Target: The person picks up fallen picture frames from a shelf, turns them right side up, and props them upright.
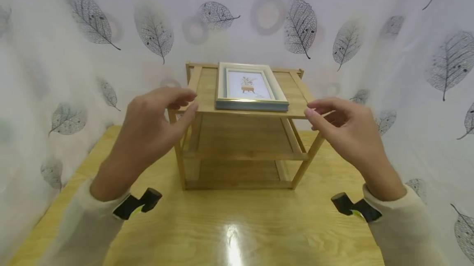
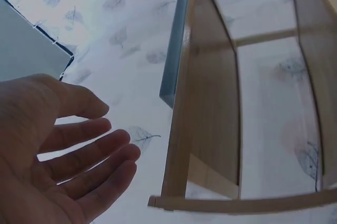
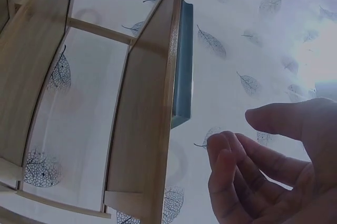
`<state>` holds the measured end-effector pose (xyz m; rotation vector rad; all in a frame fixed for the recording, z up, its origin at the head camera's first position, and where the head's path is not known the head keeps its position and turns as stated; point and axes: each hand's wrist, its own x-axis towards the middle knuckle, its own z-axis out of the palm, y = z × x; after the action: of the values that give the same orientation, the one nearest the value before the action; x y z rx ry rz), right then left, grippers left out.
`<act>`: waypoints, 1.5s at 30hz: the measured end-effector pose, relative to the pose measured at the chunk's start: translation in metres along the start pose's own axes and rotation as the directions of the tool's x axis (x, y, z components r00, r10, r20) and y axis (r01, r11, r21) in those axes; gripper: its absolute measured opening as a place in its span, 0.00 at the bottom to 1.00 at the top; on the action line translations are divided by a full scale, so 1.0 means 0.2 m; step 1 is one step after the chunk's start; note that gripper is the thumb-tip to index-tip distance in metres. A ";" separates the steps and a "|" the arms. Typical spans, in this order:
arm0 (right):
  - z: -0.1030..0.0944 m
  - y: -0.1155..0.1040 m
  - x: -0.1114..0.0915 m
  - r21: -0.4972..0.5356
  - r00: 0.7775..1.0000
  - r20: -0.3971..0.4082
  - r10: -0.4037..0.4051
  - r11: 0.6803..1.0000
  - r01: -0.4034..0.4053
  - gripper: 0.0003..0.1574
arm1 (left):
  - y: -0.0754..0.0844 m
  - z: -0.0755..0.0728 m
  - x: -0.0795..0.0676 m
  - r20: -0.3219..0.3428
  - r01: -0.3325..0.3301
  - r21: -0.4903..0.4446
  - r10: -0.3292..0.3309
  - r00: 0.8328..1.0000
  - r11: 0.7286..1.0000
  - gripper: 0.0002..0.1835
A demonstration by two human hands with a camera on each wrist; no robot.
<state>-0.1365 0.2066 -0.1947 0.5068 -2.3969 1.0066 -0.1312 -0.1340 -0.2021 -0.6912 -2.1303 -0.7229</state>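
Observation:
A small wooden three-tier shelf (image 1: 244, 155) stands in the middle. A picture frame (image 1: 280, 89) with a pale border and blue-grey sides lies face up on its top board (image 1: 207, 89); it holds a print of a plant in a pot on legs. My left hand (image 1: 148, 122) hovers by the top's left front corner, fingers loosely bent. By the right front corner hangs my right hand (image 1: 348, 128), relaxed in much the same way. In the left wrist view, a gap separates the left hand (image 2: 79, 150) from the shelf. The right wrist view likewise shows the right hand (image 3: 274, 161) holding nothing.
The shelf stands on a glossy wood-grain table (image 1: 237, 220). White curtains (image 1: 237, 15) with a grey leaf print hang behind and along both sides. Black straps with small devices (image 1: 137, 204) sit on both sleeved wrists. A grey panel (image 2: 31, 45) shows in the left wrist view.

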 end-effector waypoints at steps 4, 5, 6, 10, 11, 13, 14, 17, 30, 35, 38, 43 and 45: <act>0.05 -0.01 0.10 -0.028 1.000 0.004 -0.002 1.000 0.002 0.16 | -0.01 0.06 0.09 0.025 0.106 -0.014 -0.106 0.994 0.994 0.11; 0.06 -0.01 0.12 -0.036 1.000 0.006 -0.001 0.999 0.002 0.16 | -0.01 0.07 0.11 0.040 0.139 -0.021 -0.138 0.990 0.990 0.12; 0.08 -0.01 0.14 -0.047 1.000 0.011 0.001 0.999 -0.001 0.17 | -0.01 0.08 0.12 0.061 0.175 -0.025 -0.173 0.983 0.984 0.12; 0.12 -0.01 0.22 -0.080 0.999 0.041 0.035 0.996 -0.032 0.18 | -0.02 0.13 0.19 0.172 0.319 -0.012 -0.312 0.934 0.948 0.17; 0.13 -0.01 0.24 -0.083 0.997 0.053 0.052 0.995 -0.048 0.19 | -0.02 0.14 0.21 0.202 0.349 0.002 -0.342 0.918 0.937 0.18; 0.16 0.00 0.28 -0.093 0.994 0.074 0.083 0.993 -0.076 0.20 | -0.03 0.16 0.24 0.243 0.383 0.038 -0.381 0.892 0.923 0.20; 0.17 0.00 0.30 -0.102 0.991 0.085 0.099 0.991 -0.090 0.21 | -0.03 0.17 0.26 0.257 0.393 0.050 -0.393 0.883 0.918 0.20; 0.19 0.00 0.35 -0.133 0.981 0.132 0.145 0.983 -0.128 0.24 | -0.06 0.20 0.30 0.289 0.390 0.097 -0.401 0.869 0.916 0.16; 0.24 0.04 0.43 -0.125 0.914 0.289 0.286 0.958 -0.260 0.27 | -0.11 0.27 0.36 0.378 0.370 0.151 -0.399 0.835 0.917 0.19; 0.24 0.04 0.43 -0.090 0.914 0.289 0.285 0.959 -0.270 0.24 | -0.11 0.28 0.37 0.389 0.363 0.159 -0.396 0.832 0.918 0.18; 0.25 0.04 0.43 -0.074 0.920 0.279 0.276 0.961 -0.266 0.23 | -0.10 0.28 0.37 0.379 0.359 0.158 -0.392 0.838 0.920 0.18; 0.25 0.04 0.42 -0.047 0.921 0.271 0.278 0.960 -0.276 0.21 | -0.08 0.29 0.37 0.360 0.367 0.150 -0.396 0.844 0.918 0.18; 0.25 0.04 0.42 -0.038 0.923 0.268 0.276 0.960 -0.276 0.20 | -0.07 0.29 0.37 0.353 0.375 0.144 -0.401 0.845 0.916 0.18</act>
<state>-0.2238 0.1622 -0.1826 0.3281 -2.7724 1.1170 -0.2108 -0.0869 -0.1784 -0.3777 -2.6859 -0.7676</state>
